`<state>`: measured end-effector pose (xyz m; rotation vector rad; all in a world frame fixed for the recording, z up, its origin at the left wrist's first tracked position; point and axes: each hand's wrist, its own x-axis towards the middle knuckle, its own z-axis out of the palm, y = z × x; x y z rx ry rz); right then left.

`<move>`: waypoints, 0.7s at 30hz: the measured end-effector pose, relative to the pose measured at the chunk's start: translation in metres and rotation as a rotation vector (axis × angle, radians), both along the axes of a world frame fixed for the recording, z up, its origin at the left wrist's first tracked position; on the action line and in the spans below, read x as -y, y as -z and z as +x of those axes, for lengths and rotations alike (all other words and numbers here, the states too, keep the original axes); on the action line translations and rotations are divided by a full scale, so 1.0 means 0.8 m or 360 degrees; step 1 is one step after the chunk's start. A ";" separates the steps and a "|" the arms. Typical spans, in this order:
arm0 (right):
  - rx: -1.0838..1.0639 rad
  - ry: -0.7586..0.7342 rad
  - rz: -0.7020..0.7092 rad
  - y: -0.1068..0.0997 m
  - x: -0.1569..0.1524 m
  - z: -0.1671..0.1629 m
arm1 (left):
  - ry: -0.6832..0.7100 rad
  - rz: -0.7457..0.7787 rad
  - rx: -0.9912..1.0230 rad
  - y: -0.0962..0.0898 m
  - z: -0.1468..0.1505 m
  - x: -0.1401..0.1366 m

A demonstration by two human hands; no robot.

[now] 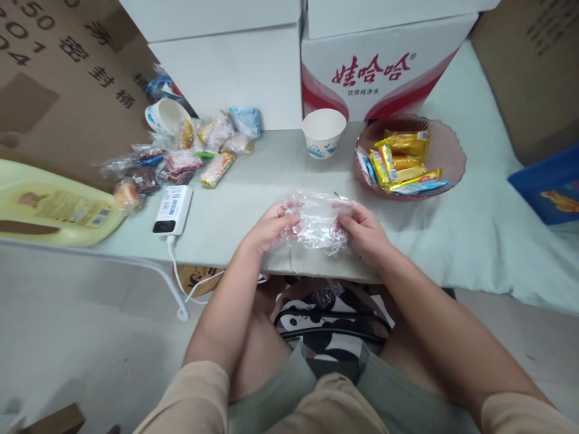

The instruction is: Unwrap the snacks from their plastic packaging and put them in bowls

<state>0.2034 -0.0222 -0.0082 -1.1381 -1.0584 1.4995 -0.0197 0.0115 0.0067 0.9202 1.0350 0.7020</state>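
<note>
- A left hand (275, 226) and a right hand (364, 229) are holding a crinkled, transparent plastic film (316, 224) between them, near the front edge of a tabletop (244, 205) draped in pale green cloth.
- That edge is running beneath the forearms, with the person's lap showing below.
- Open cloth is stretching from the left hand toward a white, rectangular power bank (176, 205), and forward to a white paper cup (324, 135) with blue print.
- On the right, a pink, translucent, scalloped bowl (456, 154) of yellow and blue packets (402, 163) is sitting near the right hand, narrowing the room there.
- White cardboard boxes (384, 66) are lining the far side.
- Both forearms are angling inward, and the hands are facing each other.
- Each grip is pinching one side of the film, thumb uppermost.
</note>
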 end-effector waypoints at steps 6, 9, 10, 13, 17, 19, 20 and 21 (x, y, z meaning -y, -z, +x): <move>-0.0130 -0.0038 -0.0091 -0.003 -0.006 0.007 | 0.0345 -0.0048 0.0183 0.000 -0.022 0.002; 0.0248 -0.0042 0.0062 -0.001 -0.008 0.010 | 0.0461 -0.0077 0.0161 0.005 -0.022 0.000; 0.0363 -0.0080 0.0100 0.000 -0.008 0.010 | 0.0441 -0.0027 0.0093 0.006 -0.020 -0.001; 0.0385 -0.0080 0.0066 0.005 -0.007 0.008 | 0.0254 0.0268 -0.0153 0.009 -0.011 -0.002; 0.0218 -0.0002 0.0002 0.008 -0.006 0.003 | 0.0065 0.0368 0.0004 0.009 -0.008 -0.003; 0.0298 -0.0046 0.0044 0.009 -0.006 0.001 | 0.0031 0.0337 0.0083 0.009 -0.010 -0.005; 0.0333 -0.0035 0.0069 0.009 -0.006 0.001 | -0.0006 0.0344 0.0097 0.010 -0.012 -0.007; 0.0358 0.0017 0.0093 0.010 -0.006 0.001 | -0.0068 0.0373 0.0095 0.012 -0.013 -0.009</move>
